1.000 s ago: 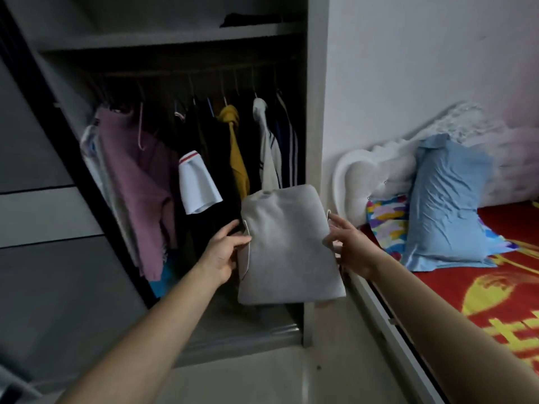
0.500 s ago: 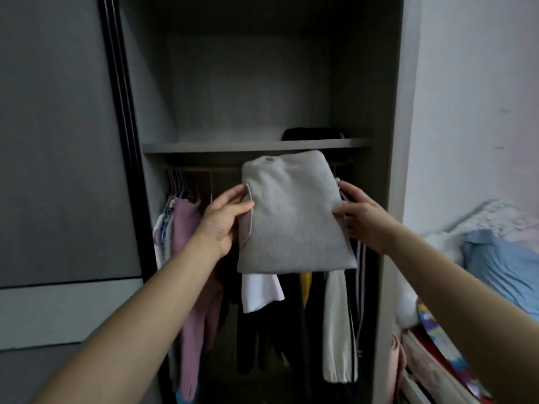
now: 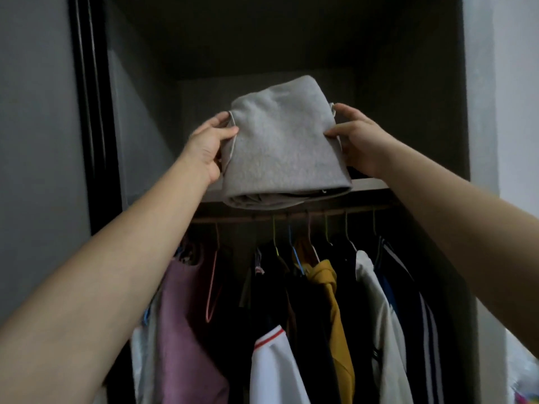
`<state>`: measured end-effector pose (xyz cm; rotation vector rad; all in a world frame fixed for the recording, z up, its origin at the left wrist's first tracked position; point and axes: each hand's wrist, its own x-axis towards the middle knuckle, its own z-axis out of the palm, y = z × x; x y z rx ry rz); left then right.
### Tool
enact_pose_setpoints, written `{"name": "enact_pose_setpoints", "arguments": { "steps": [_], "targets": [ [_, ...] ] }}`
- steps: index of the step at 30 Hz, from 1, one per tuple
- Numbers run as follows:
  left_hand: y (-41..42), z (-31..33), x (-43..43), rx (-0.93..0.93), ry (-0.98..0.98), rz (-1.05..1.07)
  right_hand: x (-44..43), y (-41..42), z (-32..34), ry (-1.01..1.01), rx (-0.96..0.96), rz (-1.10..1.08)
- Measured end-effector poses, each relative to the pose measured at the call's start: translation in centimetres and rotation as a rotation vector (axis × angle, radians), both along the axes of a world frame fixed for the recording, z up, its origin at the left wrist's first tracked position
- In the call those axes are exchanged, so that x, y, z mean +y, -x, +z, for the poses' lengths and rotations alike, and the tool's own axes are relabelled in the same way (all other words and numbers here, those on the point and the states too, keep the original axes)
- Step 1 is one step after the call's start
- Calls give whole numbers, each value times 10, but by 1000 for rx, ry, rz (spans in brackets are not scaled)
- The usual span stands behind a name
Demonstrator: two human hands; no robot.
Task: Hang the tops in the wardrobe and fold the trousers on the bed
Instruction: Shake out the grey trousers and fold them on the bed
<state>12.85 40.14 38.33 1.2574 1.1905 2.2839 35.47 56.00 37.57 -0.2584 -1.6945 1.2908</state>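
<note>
A folded grey pair of trousers (image 3: 280,147) is held up at the level of the wardrobe's upper shelf (image 3: 370,184), its lower folded edge over the shelf's front lip. My left hand (image 3: 208,147) grips its left side, thumb on top. My right hand (image 3: 357,141) grips its right side the same way. Below the shelf, several tops hang from the rail (image 3: 291,215): a mauve one (image 3: 186,330), a white one with red trim (image 3: 277,365), a mustard one (image 3: 332,301), a white one (image 3: 376,310) and a dark striped one (image 3: 423,316).
The wardrobe's dark sliding-door frame (image 3: 87,112) stands at the left, its grey side panel (image 3: 478,112) at the right. A dark item (image 3: 358,172) lies on the shelf behind my right hand. A bit of bedding (image 3: 525,380) shows at the lower right.
Both hands lifted the folded grey trousers from waist height up to the upper shelf. My view tilted upward, and the bed dropped out of sight.
</note>
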Motion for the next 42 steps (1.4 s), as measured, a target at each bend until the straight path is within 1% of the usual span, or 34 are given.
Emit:
{"name": "enact_pose_setpoints", "arguments": {
  "steps": [3, 6, 11, 15, 17, 20, 21, 22, 23, 24, 26, 27, 28, 30, 31, 34, 36, 39, 42],
  "targets": [
    [22, 30, 38, 9, -2, 18, 51, 26, 33, -6, 15, 26],
    [45, 46, 78, 0, 6, 20, 102, 53, 54, 5, 13, 54],
    [75, 65, 136, -18, 56, 46, 167, 101, 72, 18, -29, 54],
    [97, 85, 172, -40, 30, 43, 207, 138, 83, 38, -1, 58],
    [107, 91, 189, -49, 21, 31, 223, 152, 88, 69, 25, 27],
    [127, 97, 218, -22, 43, 38, 241, 174, 92, 77, 34, -81],
    [135, 97, 227, 2, 88, 78, 246, 181, 90, 64, 20, -122],
    [144, 94, 236, 51, 182, 129, 251, 187, 86, 47, -15, -163],
    [151, 88, 243, 123, 323, 169, 256, 193, 79, 27, -86, -201],
    [158, 79, 248, 189, 486, 178, 261, 199, 71, -7, -205, -231],
    [171, 64, 259, 238, 756, 139, 266, 208, 57, -87, -519, -252],
    [178, 59, 264, 263, 846, 112, 268, 211, 54, -114, -628, -256],
    [182, 57, 267, 300, 920, 80, 270, 213, 54, -131, -679, -273],
    [187, 57, 273, 327, 984, 60, 274, 211, 59, -126, -698, -308],
    [188, 57, 273, 340, 1007, 86, 274, 208, 61, -106, -717, -309],
    [190, 59, 268, 436, 1132, 163, 272, 201, 65, -59, -816, -245],
    [191, 62, 262, 416, 1180, 102, 271, 198, 67, -44, -807, -177],
    [191, 63, 261, 382, 1157, 29, 272, 200, 66, -36, -805, -96],
    [190, 55, 269, 331, 1055, 33, 273, 208, 59, -124, -840, -99]
  ]
}}
